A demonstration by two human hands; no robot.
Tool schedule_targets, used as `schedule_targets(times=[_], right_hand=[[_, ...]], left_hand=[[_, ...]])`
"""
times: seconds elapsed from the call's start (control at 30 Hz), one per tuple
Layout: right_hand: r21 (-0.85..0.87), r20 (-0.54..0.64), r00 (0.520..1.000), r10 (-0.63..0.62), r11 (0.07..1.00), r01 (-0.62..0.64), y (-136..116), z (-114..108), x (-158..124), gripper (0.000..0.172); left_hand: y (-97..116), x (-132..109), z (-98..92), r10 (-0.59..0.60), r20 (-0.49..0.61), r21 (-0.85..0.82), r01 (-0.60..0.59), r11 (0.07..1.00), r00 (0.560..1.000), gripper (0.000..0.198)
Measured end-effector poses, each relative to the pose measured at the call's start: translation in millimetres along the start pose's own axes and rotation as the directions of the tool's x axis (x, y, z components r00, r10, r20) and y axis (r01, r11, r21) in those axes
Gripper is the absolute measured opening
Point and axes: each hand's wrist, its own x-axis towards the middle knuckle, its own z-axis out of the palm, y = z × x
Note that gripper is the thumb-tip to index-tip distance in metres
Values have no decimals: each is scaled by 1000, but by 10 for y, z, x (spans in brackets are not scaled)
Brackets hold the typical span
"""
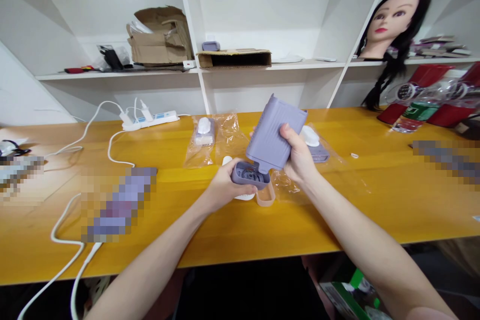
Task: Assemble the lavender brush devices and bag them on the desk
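Observation:
My right hand (298, 152) grips a lilac ribbed plastic casing (275, 135), tilted above the yellow wooden table (240, 230). My left hand (223, 185) holds a small lilac plastic housing (249, 175) with dark inner parts. The casing's narrow neck reaches down to this housing, but I cannot tell whether they are joined. Below the housing, a peach-coloured plastic cap (265, 196) rests on the table, and a white piece (243, 197) lies partly hidden under my left hand. Behind my hands lie a clear plastic bag (228, 135) and a lilac-and-white device (315, 144).
A white power strip (150, 120) with plugged-in white cables (67, 232) lies on the table. Pixelated objects (116, 205) sit left and right. Red boxes and a plastic bottle (414, 117) stand at the far right. White shelves behind hold a cardboard box (161, 37) and a mannequin head (393, 22).

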Motion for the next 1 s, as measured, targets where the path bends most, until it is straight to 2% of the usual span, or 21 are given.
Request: schedule_targets(times=[0.33,0.5,0.63,0.73,0.83,1.0], right_hand=[[-16,-32,999,16,1000,-16,-9,-11,32,58],[-30,-36,999,13,999,-15,3,-44,50,56],[1,3,1000,16,1000,-16,-13,-57,58,55],[25,7,1000,-18,1000,17,-46,-55,58,51],[34,-11,999,-53,998,53,-82,-49,48,43],[93,-123,989,-85,991,97,-108,-30,13,30]], left_hand=[[-7,-26,12,-14,-25,-40,13,999,1000,56],[36,-61,20,-49,-43,-196,40,980,998,47],[95,-63,13,-75,-7,-311,69,948,997,49],[112,-52,-4,-142,27,-436,140,889,989,53],[115,-39,-22,-204,16,-535,181,825,979,52],[124,-29,-62,-204,47,-596,191,780,978,41]])
